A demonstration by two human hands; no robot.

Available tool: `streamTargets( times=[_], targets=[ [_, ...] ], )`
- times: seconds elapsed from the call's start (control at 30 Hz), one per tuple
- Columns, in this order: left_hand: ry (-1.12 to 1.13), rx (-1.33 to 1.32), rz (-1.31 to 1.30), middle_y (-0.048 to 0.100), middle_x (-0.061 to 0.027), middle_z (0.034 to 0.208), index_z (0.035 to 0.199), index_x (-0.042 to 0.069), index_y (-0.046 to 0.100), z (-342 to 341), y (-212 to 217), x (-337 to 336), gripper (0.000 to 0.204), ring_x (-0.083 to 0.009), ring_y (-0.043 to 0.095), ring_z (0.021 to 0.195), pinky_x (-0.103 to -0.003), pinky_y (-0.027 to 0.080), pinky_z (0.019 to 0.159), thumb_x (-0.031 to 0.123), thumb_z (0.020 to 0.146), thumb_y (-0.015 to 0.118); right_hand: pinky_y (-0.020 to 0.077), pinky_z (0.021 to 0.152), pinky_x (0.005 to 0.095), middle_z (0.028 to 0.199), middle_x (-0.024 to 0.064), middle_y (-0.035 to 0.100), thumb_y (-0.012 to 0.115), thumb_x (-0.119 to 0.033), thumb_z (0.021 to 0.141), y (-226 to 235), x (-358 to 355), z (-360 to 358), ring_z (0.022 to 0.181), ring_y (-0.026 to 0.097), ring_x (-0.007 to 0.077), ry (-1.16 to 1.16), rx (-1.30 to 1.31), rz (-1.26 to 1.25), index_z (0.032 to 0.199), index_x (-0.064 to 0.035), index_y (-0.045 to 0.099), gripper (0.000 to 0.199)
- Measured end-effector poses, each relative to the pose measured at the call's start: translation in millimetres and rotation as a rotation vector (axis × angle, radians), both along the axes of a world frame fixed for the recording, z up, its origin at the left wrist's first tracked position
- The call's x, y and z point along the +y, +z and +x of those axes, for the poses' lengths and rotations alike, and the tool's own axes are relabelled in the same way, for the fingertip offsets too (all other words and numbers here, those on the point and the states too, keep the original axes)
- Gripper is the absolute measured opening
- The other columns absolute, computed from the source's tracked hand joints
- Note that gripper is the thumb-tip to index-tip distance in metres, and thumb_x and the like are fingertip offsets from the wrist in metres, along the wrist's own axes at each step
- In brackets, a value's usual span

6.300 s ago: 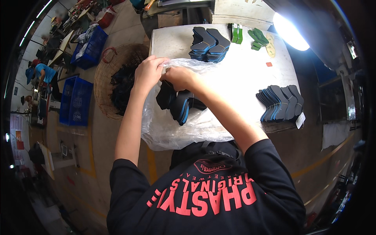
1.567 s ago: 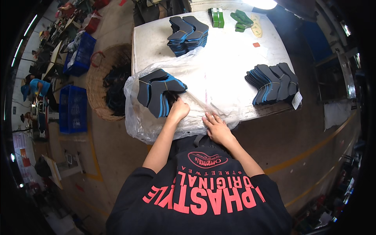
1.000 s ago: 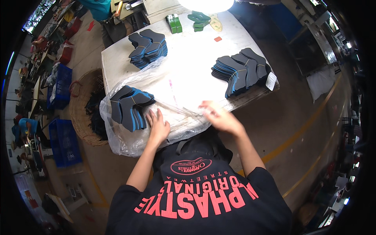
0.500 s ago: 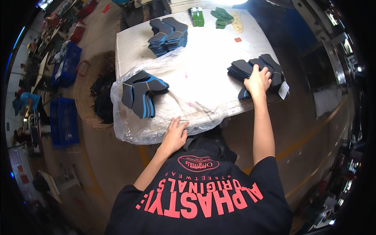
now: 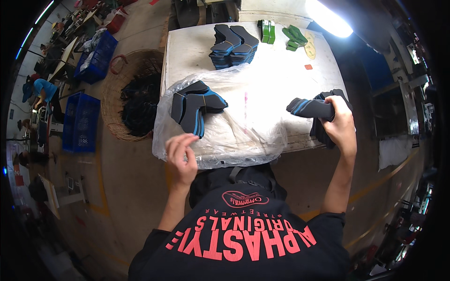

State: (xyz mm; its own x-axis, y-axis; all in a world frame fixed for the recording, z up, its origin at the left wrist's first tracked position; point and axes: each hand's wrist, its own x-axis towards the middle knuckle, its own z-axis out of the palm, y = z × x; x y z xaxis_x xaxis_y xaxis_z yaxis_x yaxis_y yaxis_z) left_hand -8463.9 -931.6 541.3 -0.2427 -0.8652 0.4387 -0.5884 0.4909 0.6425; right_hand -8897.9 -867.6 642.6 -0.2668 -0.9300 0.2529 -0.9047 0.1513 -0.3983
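Head view: I watched the right hand, arched, clutch flat grey-and-blue pieces right of the crinkled clear plastic; the left hand hung loosely open over the plastic's near-left edge.

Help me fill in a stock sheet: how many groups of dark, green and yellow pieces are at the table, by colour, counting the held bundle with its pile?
Dark: 3 (far pile, left pile on clear plastic, right pile plus bundle in right hand)
Green: 2 (strips, shapes)
Yellow: 1 (flat piece)
Total: 6
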Motion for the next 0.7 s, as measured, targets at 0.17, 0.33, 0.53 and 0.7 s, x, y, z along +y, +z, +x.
streamTargets(
  times=[0.17, 0.33, 0.53, 0.7],
  targets=[
    [0.278, -0.182, -0.154, 0.055, -0.0185, 0.149, 0.130, 0.012, 0.073, 4.3, 4.3, -32.7, 0.045, -0.0445, 0.049, 0.138, -0.052, 0.036, 0.119, -0.002, 0.089, 0.060, 0.0542, 0.094, 0.0433, 0.122, 0.0154, 0.065, 0.075, 0.005, 0.073, 27.6, -18.2, 58.6, 0.111, 0.066, 0.0392, 0.432, -0.006, 0.111, 0.115, -0.0047, 0.062, 0.045],
    [0.196, -0.085, 0.093, 0.038, -0.0299, 0.163, 0.146, 0.015, 0.063, 4.1, -5.4, -58.2, 0.055, -0.0531, 0.036, 0.149, -0.055, 0.032, 0.124, 0.006, 0.092, 0.063, 0.0502, 0.107, 0.0462, 0.145, 0.0177, 0.055, 0.065, 0.008, 0.084, -38.8, -67.3, 149.9, 0.132, 0.056, 0.0414, 0.775, -0.108, 0.053, 0.109, -0.0086, 0.063, 0.030],
    [0.046, -0.085, 0.193, 0.044, -0.0276, 0.161, 0.147, 0.008, 0.061, 5.0, -18.7, -57.2, 0.053, -0.0441, 0.048, 0.144, -0.046, 0.042, 0.119, 0.007, 0.094, 0.065, 0.0424, 0.116, 0.0525, 0.165, 0.0167, 0.041, 0.065, -0.008, 0.089, -119.9, -106.2, 206.6, 0.144, 0.048, 0.0382, 0.672, 0.295, -0.246, 0.151, -0.0220, 0.056, 0.063],
    [0.040, -0.061, 0.196, 0.051, -0.0247, 0.155, 0.142, 0.007, 0.064, 12.1, -25.0, -55.7, 0.049, -0.0426, 0.053, 0.140, -0.046, 0.044, 0.116, 0.005, 0.093, 0.066, 0.0467, 0.111, 0.0488, 0.151, 0.0138, 0.053, 0.070, -0.008, 0.084, -124.7, -90.1, 188.3, 0.138, 0.051, 0.0349, 0.754, 0.255, -0.006, 0.139, -0.0199, 0.064, 0.057]
  ],
)
